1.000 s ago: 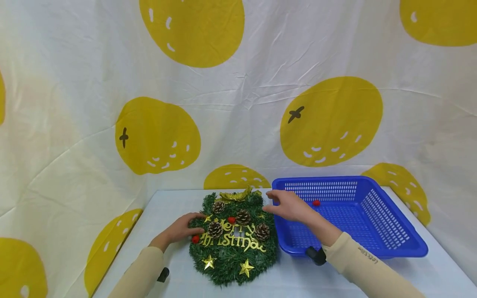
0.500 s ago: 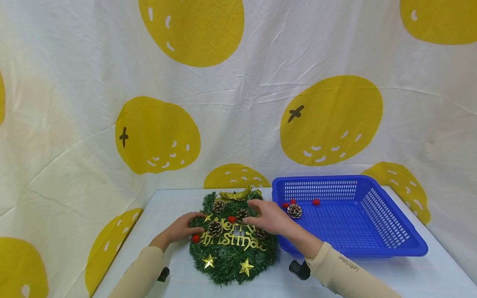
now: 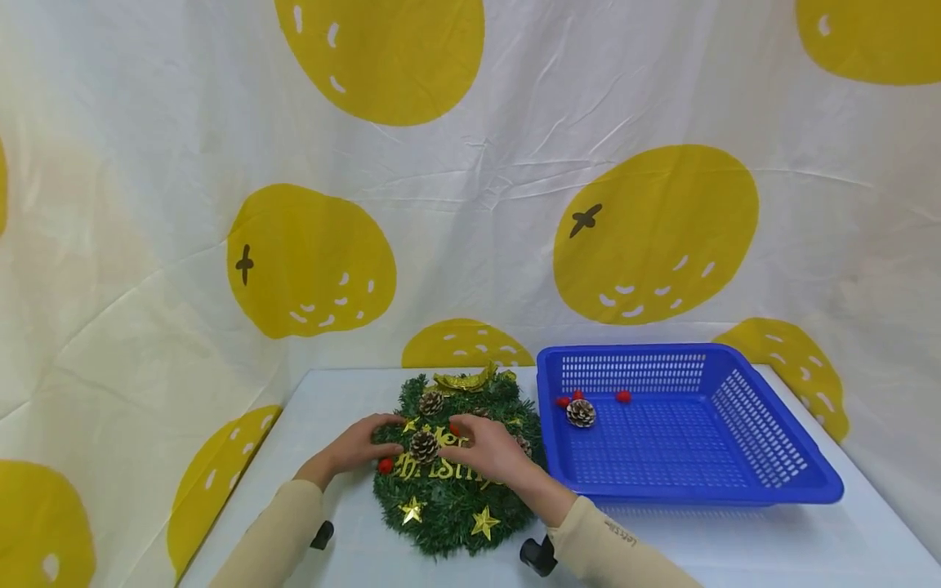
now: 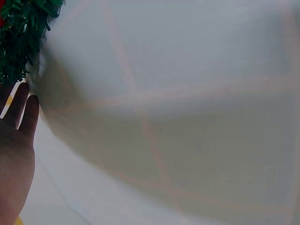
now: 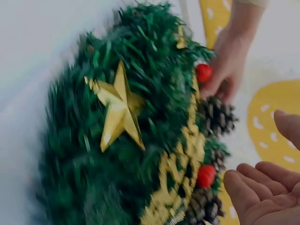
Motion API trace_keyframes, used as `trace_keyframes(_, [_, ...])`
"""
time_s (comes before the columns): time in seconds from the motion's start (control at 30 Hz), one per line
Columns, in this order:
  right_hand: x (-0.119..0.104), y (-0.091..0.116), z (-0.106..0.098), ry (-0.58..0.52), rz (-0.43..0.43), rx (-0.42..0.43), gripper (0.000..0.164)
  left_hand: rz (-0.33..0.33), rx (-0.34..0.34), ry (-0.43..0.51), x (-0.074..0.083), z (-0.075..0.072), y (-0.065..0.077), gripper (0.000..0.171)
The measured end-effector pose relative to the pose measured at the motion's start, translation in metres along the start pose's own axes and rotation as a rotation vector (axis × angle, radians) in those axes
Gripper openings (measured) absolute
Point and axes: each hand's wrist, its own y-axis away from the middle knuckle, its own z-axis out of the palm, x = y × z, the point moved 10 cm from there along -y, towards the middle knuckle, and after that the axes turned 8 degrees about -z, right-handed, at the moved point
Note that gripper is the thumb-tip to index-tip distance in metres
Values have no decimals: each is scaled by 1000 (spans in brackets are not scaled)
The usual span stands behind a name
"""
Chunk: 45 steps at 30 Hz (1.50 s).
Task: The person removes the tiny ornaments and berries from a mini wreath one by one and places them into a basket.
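Note:
A green tinsel wreath with gold "Merry Christmas" lettering, gold stars, pine cones and red balls lies flat on the table. My left hand rests at its left edge, thumb and forefinger spread; the left wrist view shows fairly straight fingers against the green fringe. Over the wreath's middle hovers my right hand, holding nothing, thumb and fingers apart. Between the two hands is a pine cone. Beside the right fingertips a red ball shows, and the hand partly covers the lettering and two other cones.
A blue plastic basket stands right of the wreath. Inside it lie a pine cone and several red balls, one apart from the others. A patterned cloth hangs behind the white table.
My right hand has moved left from the basket's near-left edge to over the wreath's middle, uncovering the pine cone and red balls in the basket. The left hand stays at the wreath's edge.

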Motion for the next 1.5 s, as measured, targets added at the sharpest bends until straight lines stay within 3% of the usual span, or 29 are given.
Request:
trace_keyframes(0.5, [12, -19, 37, 90, 22, 18, 61, -4, -6, 10, 0, 0, -1, 55])
trace_keyframes(1.07, [20, -33, 38, 131, 42, 130, 58, -14, 0, 5, -1, 0, -1, 57])
trace_keyframes(1.5, [14, -37, 45, 220, 4, 131, 52, -23, 4, 19, 0, -2, 1, 55])
